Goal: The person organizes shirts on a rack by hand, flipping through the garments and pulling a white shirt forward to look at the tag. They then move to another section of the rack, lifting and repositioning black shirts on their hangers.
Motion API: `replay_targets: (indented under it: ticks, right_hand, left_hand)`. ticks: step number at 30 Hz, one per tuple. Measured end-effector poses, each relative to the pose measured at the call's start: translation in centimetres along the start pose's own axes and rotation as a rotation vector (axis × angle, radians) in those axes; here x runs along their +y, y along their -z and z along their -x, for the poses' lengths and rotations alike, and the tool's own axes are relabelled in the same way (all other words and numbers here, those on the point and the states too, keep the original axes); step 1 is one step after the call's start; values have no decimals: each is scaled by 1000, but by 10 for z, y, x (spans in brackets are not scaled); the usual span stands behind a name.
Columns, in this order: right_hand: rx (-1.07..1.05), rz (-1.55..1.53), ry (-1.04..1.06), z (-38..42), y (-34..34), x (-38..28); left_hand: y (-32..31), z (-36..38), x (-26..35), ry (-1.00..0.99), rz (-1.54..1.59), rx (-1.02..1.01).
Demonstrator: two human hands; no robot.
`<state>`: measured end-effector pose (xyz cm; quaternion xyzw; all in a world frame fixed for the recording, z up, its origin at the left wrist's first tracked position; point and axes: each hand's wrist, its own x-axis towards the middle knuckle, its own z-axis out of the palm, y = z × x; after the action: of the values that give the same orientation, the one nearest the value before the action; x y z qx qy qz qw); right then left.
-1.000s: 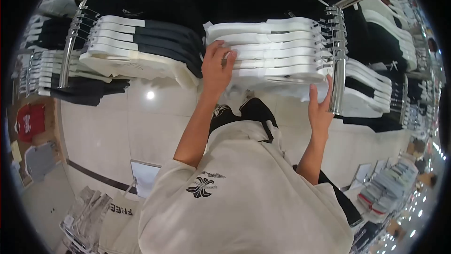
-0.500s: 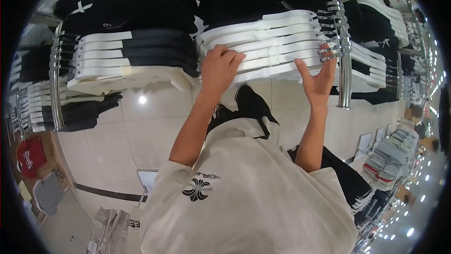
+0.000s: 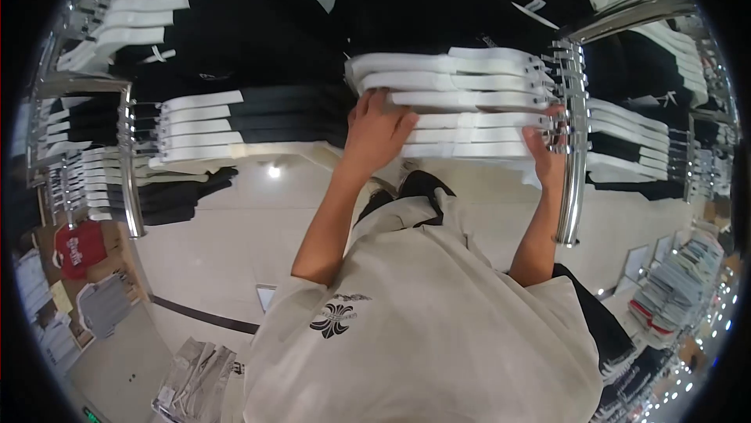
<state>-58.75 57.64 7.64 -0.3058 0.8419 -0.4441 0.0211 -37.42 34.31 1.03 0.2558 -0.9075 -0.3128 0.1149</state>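
White shirts (image 3: pixel 438 149) hang on white hangers (image 3: pixel 501 121) from a chrome rail (image 3: pixel 573 188) in front of me. My left hand (image 3: pixel 379 132) has its fingers curled over the shirts' shoulders, the fingertips dipping into a gap between the nearer shirts and those behind. Close to the rail, my right hand (image 3: pixel 549 155) is wrapped round the hook ends of the nearest hangers, thumb on the near side; its other fingers are partly hidden. Behind the gap, several more white hangers (image 3: pixel 493 80) stay bunched together.
On the left, dark garments (image 3: pixel 289 114) hang on a second chrome rail (image 3: pixel 130 181). Black clothes (image 3: pixel 422 8) fill the area beyond. Folded clothes (image 3: pixel 677 290) are stacked at the right, and grey trousers (image 3: pixel 195 376) lie at lower left. Tiled floor (image 3: pixel 211 259) lies below.
A gap has opened between the nearest white shirts and those behind. My right hand has closed from spread fingers onto the hanger ends. The whole view has shifted slightly.
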Motion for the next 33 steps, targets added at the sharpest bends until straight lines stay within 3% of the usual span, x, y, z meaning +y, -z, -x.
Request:
replay_targets:
  ticks: [3,6,8,11,15,17,21,24,27,30,31,33]
  right_hand:
    - [-19,-10,150,-2,-5,7]
    - [-21,-276,55,0,-18,10]
    - [-40,-185,27,-2,-20,5]
    - [-25,-248,105,-7,-23,-8]
    - [98,-285,281,-14,-31,-9]
    - [82,-333,163,-10,-31,-13]
    - [134,-148,255,-14,-31,0]
    - [120,-193,224,-16,-28,-3]
    - [100,-292,150,-15,-23,-10]
    - [81,-223,180,-16,-17,-13]
    - [-5,-210,212,-9,-12,-1]
    - [53,-319,226,6,-23,36]
  left_hand:
    - [21,0,5,-30,6,71]
    - [46,-7,23,-66,48,230]
    - [56,-16,36,-42,110,321]
    - [52,-47,40,-193,-4,495]
    - [33,-74,40,-319,-139,455]
    - [26,-76,39,-252,-93,379]
    - [30,-77,47,-200,-16,213]
    - [23,-76,37,-169,83,108]
    - [30,-71,49,-281,-148,172]
    - [32,-66,41,-259,-43,79]
    - [33,-67,35,-281,3,59]
    - [32,-65,21,-316,87,16]
